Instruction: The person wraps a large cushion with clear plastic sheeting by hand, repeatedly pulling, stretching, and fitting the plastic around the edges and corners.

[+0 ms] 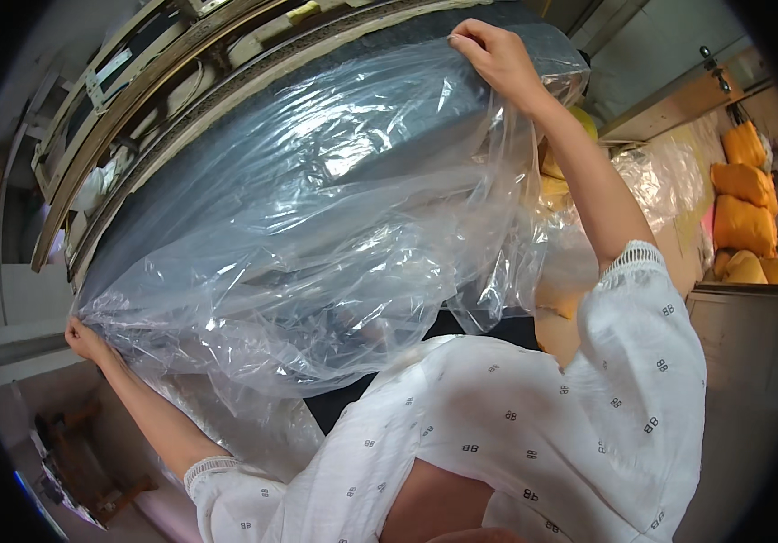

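Stretching across the middle of the view, a large clear plastic bag is drawn over a broad dark grey cushion that lies tilted against a wooden frame. The left hand is closed on a bunched corner of the film at the lower left, and the right hand is clenched on the film's edge at the upper right, so the two hands sit well apart at opposite ends of the bag. Judging by its wrinkles and glare, the plastic looks thin, very light and slippery, limp rather than stiff, and likely to tear or stretch if pulled against a corner; gathered edges and corners, as both hands have them now, seem the surest places to grip. The cushion beneath looks soft but bulky, and it probably drags against the film rather than sliding freely. Much is hard to read: the film's reflections blur the cushion's outline, its lower edge is lost behind the folds and the person's white patterned sleeves, and whether the bag's mouth is open toward the person cannot be told. Yellow sacks stacked at the far right are partly cut off by the dark rim
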The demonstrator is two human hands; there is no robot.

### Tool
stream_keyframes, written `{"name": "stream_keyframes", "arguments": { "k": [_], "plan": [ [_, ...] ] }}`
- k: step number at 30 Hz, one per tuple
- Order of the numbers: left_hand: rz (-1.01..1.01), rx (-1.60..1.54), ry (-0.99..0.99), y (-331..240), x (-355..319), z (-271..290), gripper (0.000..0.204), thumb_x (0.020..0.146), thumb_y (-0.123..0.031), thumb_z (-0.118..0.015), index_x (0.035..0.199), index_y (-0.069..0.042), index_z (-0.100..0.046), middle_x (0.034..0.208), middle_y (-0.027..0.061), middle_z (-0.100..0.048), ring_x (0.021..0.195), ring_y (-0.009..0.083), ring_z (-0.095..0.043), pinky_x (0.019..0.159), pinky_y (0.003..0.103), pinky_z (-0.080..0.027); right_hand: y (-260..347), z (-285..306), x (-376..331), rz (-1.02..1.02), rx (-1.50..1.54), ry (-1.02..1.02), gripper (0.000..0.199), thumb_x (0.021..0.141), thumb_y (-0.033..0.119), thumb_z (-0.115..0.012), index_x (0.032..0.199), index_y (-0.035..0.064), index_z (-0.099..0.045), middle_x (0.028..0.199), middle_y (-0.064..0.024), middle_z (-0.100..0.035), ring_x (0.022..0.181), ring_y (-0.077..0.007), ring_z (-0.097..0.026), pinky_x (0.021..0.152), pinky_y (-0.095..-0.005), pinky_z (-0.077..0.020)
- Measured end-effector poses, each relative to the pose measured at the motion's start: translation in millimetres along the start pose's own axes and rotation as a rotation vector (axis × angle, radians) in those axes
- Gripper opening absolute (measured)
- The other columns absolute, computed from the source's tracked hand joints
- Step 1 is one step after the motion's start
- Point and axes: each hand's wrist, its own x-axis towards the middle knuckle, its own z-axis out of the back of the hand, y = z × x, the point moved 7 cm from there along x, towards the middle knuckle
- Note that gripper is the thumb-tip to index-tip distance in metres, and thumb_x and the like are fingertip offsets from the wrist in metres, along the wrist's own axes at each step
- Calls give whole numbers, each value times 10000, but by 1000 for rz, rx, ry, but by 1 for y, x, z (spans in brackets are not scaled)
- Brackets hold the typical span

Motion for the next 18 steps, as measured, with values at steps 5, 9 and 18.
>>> {"name": "stream_keyframes", "arguments": {
  "k": [5,9,18],
  "plan": [
    [149,-327,189,10,13,50,253,873,-224,-594,1042,-40,-552,947,41,-590,857,109,-528,761,238,-424,-7,-40,10,31,-247,91,194,795,250,-617,868,70,-636,786,-53,-598,721,-199,-580,641,-289,-436],
    [304,-452,423,-29,3,111,268,874,-212,-595,1102,-84,-540,996,8,-579,866,98,-546,733,198,-425,-19,-41,10,50,-102,90,199,757,272,-614,816,85,-649,808,-55,-626,757,-236,-597,671,-347,-455],
    [468,-388,612,-6,-20,261,411,853,-230,-622,1198,-48,-492,1171,50,-541,1075,151,-500,925,297,-388,-9,-55,16,57,-183,164,188,791,242,-620,860,67,-606,784,-48,-590,708,-188,-571,652,-292,-436]
  ]
}}
